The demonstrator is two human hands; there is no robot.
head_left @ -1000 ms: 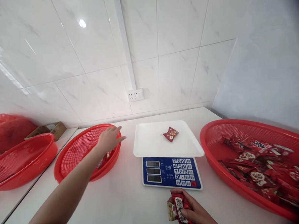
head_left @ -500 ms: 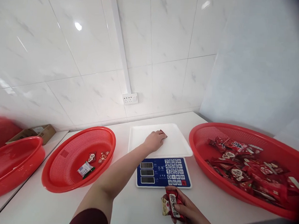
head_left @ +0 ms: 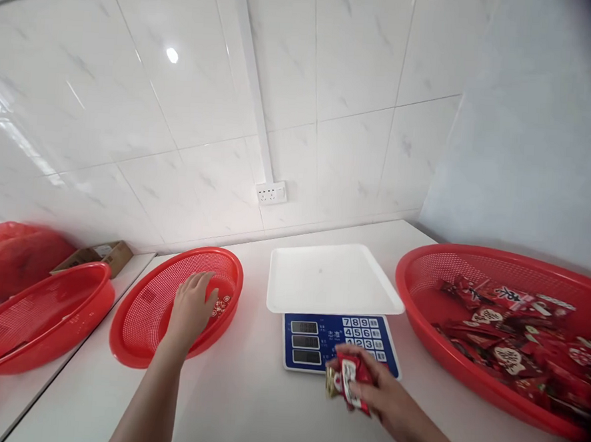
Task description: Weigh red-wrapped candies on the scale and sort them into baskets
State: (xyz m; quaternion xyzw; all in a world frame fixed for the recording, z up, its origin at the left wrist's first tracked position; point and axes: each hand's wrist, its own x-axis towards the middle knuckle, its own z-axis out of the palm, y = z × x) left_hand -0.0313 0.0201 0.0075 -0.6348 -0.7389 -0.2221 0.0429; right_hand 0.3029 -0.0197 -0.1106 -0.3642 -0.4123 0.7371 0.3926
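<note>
Over the red basket [head_left: 140, 305] on the left, my left hand [head_left: 193, 305] is open, its fingers stretched and the thumb apart; it hides much of the basket's floor. A round-patterned print [head_left: 220, 306] shows beside the thumb. My right hand [head_left: 373, 386] is closed around red snack packets [head_left: 358, 378], one with a white label, along with a gold-coloured one [head_left: 332, 382]. It hovers in front of the blue keypad of the weighing scale [head_left: 313, 329], covering some keys. Nothing lies on the scale's white tray [head_left: 332, 280].
A large red basket [head_left: 420, 309] at the right holds many red snack packets [head_left: 510, 357]. Another red basket [head_left: 68, 330], a red bag [head_left: 17, 257] and a cardboard box [head_left: 118, 257] stand at far left. A socket [head_left: 271, 193] is on the tiled wall.
My left hand has moved left from the scale tray to above the basket, and the small packet at its fingers has gone from the tray. My right hand has risen slightly, still holding packets.
</note>
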